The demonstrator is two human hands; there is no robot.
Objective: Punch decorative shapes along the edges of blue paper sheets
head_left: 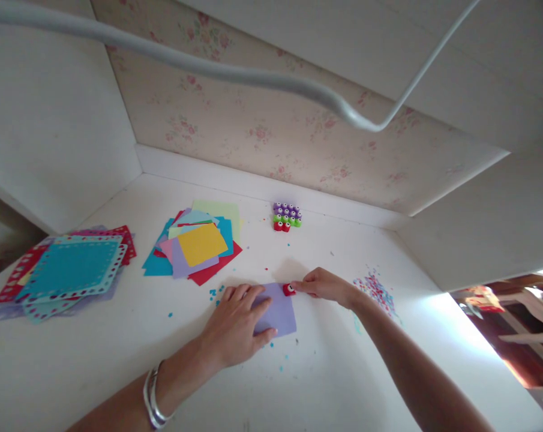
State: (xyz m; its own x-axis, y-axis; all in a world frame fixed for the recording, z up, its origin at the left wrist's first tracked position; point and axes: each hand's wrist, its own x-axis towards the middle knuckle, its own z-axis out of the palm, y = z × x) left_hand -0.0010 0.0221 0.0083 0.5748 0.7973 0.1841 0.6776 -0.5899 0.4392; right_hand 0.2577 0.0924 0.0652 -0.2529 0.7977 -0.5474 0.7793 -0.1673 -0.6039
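Note:
A square sheet of purple paper [280, 312] lies on the white tabletop in front of me. My left hand [239, 321] rests flat on its left part, with the fingers spread. At the sheet's upper right edge is a small red paper punch [289, 290] with a white and dark round spot on top. My right hand [318, 284] has its fingers closed at the punch's right side, gripping it. Part of the sheet is hidden under my left hand.
Several purple, green and red punches [287, 216] stand at the back. Coloured sheets [201, 243] are piled left of centre. Sheets with punched borders [73, 270] lie far left. Paper confetti [374, 291] is heaped at right, with blue bits [216, 293] near my left hand.

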